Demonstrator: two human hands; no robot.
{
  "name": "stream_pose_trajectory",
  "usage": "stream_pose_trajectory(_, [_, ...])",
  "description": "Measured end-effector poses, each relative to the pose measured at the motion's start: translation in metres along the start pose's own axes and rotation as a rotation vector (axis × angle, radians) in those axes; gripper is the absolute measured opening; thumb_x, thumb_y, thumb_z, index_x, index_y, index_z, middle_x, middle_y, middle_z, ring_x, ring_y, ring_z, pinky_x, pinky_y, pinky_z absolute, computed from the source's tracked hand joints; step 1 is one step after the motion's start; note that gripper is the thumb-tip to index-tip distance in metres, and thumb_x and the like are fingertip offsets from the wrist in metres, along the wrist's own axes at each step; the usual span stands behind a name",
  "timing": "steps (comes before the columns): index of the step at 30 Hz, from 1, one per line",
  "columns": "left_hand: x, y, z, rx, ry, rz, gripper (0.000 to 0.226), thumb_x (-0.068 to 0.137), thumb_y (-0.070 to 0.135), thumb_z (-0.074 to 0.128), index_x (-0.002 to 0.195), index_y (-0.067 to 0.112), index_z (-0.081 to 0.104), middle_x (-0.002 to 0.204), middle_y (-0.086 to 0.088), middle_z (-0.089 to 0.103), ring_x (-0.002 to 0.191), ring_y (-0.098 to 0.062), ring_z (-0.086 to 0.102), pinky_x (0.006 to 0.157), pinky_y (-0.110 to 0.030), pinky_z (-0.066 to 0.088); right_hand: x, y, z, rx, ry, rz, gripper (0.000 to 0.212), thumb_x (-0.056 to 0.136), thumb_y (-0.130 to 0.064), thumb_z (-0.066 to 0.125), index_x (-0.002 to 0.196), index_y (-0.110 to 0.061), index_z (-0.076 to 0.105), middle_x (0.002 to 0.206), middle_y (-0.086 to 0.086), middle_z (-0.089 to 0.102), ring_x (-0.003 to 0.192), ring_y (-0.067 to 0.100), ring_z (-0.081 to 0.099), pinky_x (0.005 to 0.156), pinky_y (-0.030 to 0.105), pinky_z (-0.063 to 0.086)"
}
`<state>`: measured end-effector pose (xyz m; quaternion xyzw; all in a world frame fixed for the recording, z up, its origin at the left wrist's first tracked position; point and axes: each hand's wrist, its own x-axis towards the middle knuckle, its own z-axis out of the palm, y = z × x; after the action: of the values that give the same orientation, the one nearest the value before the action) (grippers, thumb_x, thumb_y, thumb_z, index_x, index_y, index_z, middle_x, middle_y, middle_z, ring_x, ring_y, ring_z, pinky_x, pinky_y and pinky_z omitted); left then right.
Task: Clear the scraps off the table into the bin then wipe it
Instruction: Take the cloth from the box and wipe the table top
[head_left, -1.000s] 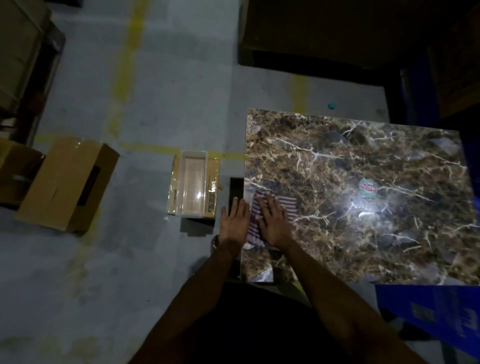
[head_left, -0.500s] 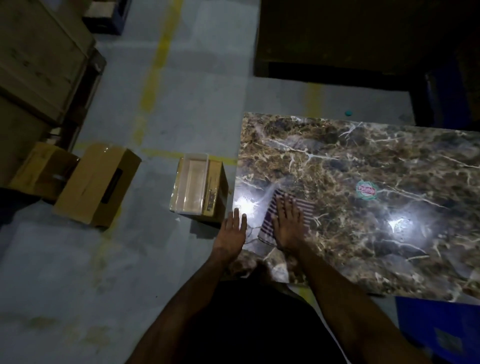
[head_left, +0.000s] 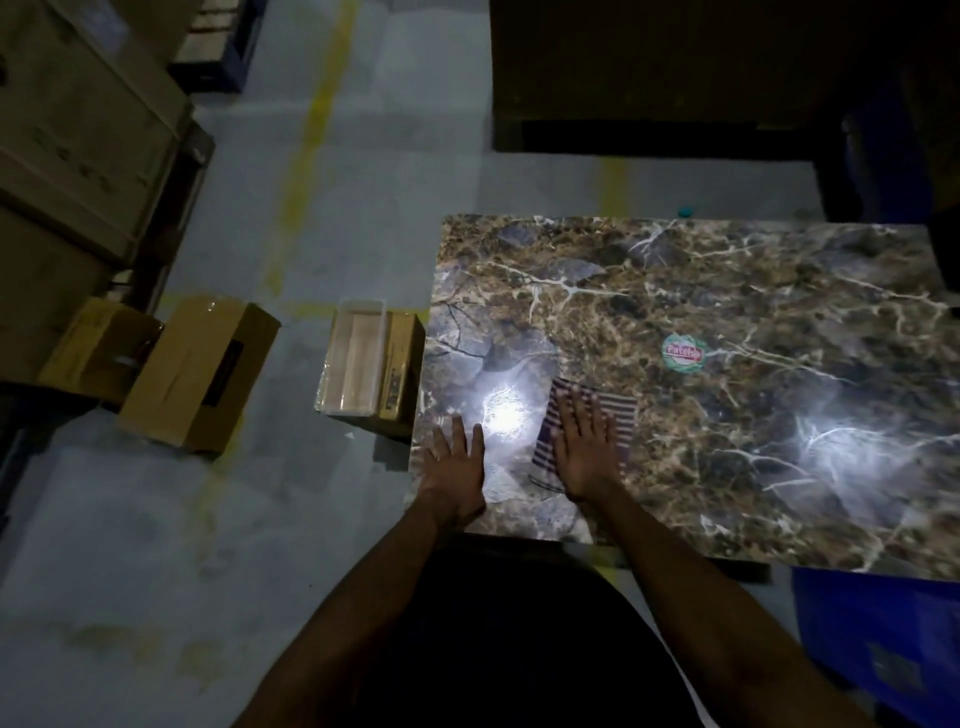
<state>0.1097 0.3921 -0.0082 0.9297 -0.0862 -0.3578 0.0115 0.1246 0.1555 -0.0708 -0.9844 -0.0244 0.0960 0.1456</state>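
- At the near left corner of the marble-patterned table (head_left: 727, 322), both hands lie flat, fingers straight, neither gripping anything.
- Table: glossy brown top with white veining; two bright light reflections on its surface.
- Cardboard box (head_left: 195, 374): on the floor, well left of the table, lying on its side.
- Bin (head_left: 358, 364): a clear open container set on a brown carton, just beside the table's left edge.
- Striped cloth (head_left: 613, 415): flat on the tabletop near the front edge, partly covered.
- Right hand (head_left: 584, 449): palm down, pressing on the cloth.
- Left hand (head_left: 454, 467): palm down on the bare tabletop at the corner, apart from the cloth.
- Round sticker (head_left: 684, 353): on the table, beyond the cloth.
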Motion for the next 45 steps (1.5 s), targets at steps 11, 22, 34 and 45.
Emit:
stream_pose_trajectory(11, [0.003, 0.005, -0.003, -0.040, -0.052, 0.008, 0.107, 0.092, 0.036, 0.065, 0.162, 0.013, -0.012, 0.166, -0.029, -0.017, 0.149, -0.061, -0.001, 0.113, -0.071, 0.024, -0.053, 0.054, 0.000, 0.004, -0.044, -0.174, 0.060, 0.109, -0.044, 0.030, 0.166, -0.027, 0.019, 0.174, -0.001, 0.014, 0.161, 0.024, 0.012, 0.125, 0.050, 0.021])
stream_pose_trajectory(22, [-0.002, -0.038, -0.008, -0.107, 0.090, 0.131, 0.080, 0.089, 0.030, 0.054, 0.162, 0.021, 0.021, 0.164, -0.021, 0.022, 0.137, -0.049, 0.041, 0.101, -0.051, 0.049, -0.033, -0.006, 0.025, -0.006, -0.079, -0.422, 0.059, 0.110, -0.043, 0.030, 0.166, -0.026, 0.019, 0.174, 0.001, 0.012, 0.161, 0.028, 0.012, 0.127, 0.053, 0.015])
stream_pose_trajectory(34, [0.025, -0.090, -0.037, 0.008, 0.077, 0.067, 0.114, 0.086, 0.039, 0.073, 0.163, 0.010, -0.005, 0.171, -0.013, -0.006, 0.158, -0.035, 0.004, 0.120, -0.055, 0.026, 0.032, -0.073, 0.023, 0.076, -0.073, -0.120, 0.061, 0.110, -0.045, 0.024, 0.167, -0.024, 0.017, 0.174, 0.005, 0.009, 0.161, 0.027, 0.003, 0.128, 0.049, 0.007])
stream_pose_trajectory(45, [0.050, -0.137, -0.030, -0.160, 0.159, 0.216, 0.134, 0.067, 0.045, 0.090, 0.164, 0.019, 0.001, 0.171, -0.004, 0.009, 0.154, -0.032, 0.021, 0.116, -0.054, 0.037, 0.058, -0.104, 0.023, 0.000, -0.018, 0.110, 0.062, 0.110, -0.044, 0.025, 0.167, -0.025, 0.009, 0.175, 0.003, 0.002, 0.162, 0.030, 0.000, 0.128, 0.053, 0.010])
